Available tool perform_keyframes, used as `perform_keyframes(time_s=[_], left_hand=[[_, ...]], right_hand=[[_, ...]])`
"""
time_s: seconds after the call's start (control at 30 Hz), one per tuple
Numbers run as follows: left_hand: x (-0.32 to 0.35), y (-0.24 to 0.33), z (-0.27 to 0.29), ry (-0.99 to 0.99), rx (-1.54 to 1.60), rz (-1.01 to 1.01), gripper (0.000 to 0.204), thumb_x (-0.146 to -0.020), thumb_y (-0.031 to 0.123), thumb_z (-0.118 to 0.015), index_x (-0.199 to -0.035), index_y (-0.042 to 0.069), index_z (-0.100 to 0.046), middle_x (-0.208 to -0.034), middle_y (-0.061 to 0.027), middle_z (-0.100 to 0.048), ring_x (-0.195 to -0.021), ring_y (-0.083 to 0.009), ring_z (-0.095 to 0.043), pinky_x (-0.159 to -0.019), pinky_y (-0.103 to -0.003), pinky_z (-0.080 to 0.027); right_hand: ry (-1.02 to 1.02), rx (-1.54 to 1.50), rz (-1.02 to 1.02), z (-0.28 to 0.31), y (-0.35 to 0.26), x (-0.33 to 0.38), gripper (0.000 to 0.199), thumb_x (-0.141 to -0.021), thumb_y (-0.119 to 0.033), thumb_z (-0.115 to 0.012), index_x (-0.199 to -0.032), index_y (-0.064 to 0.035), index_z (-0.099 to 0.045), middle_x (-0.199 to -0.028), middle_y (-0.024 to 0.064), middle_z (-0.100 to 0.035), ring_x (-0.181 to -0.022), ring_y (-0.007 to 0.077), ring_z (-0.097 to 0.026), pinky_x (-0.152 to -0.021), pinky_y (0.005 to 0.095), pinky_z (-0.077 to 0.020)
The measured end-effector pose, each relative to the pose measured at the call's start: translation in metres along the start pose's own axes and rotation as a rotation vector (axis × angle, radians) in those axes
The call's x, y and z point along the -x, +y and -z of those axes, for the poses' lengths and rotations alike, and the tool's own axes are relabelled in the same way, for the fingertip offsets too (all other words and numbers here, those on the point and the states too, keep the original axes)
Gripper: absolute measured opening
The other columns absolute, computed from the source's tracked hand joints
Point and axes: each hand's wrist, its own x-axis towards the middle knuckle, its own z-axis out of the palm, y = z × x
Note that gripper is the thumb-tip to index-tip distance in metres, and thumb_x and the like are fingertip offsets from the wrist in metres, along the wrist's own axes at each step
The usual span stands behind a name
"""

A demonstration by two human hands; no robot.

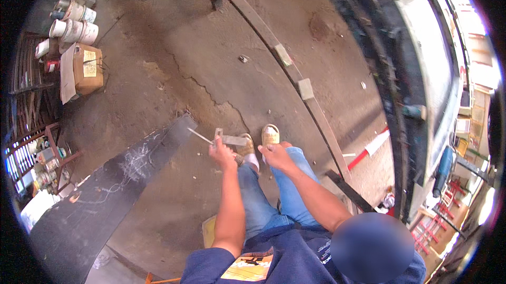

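My left hand (223, 156) is closed around a tool with a thin pale rod (200, 136) sticking out to the left. Beside its fingers show a flat grey metal piece (234, 140) and a ridged, coil-like handle (239, 160). How these parts join is hidden by the hand. Over my right knee, my right hand (276, 157) has its fingers curled in; whatever they hold, if anything, cannot be made out. The rod's tip is near the narrow end of a long dark plate (121, 178) with white scribbled marks.
A curved metal bar (321, 120) with two pale blocks runs along the floor to my right. Beyond it stands a large dark curved frame (390, 73). At the far left are a cardboard box (87, 73) and white buckets (79, 31). The concrete floor (205, 89) is cracked.
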Motion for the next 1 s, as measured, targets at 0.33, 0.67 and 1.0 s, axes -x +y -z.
perform_keyframes(time_s=[0.33,0.67,1.0], left_hand=[[0.153,0.146,0.045,-0.306,-0.298,-0.121,0.022,-0.094,0.026,-0.058,-0.084,0.007,-0.052,-0.059,0.0026,-0.04,-0.043,-0.0091,-0.039,-0.035,-0.027,-0.027],[0.31,0.295,-0.067,-0.771,-0.157,-0.03,0.016,-0.095,0.024,-0.06,-0.085,0.013,-0.054,-0.059,0.0075,-0.039,-0.045,-0.0055,-0.038,-0.043,-0.023,-0.037],[0.384,0.294,-0.124,-0.881,-0.07,0.022,0.017,-0.094,0.021,-0.061,-0.084,0.014,-0.05,-0.057,0.0049,-0.042,-0.045,-0.0082,-0.042,-0.043,-0.026,-0.037]], right_hand=[[-0.087,0.054,-0.06,0.129,-0.039,0.23,0.036,-0.085,-0.035,-0.064,-0.086,0.0008,-0.067,-0.077,0.0177,-0.067,-0.07,0.029,-0.065,-0.066,0.0419,-0.0506],[0.719,-0.102,0.294,0.355,-0.161,0.259,0.016,-0.08,-0.015,-0.068,-0.085,-0.0002,-0.063,-0.078,0.0168,-0.065,-0.073,0.0296,-0.064,-0.066,0.0374,-0.0502],[0.53,-0.337,0.371,0.341,-0.207,0.254,0.039,-0.084,-0.019,-0.069,-0.118,-0.0019,-0.061,-0.114,0.0176,-0.064,-0.1,0.033,-0.064,-0.09,0.0362,-0.0503]])
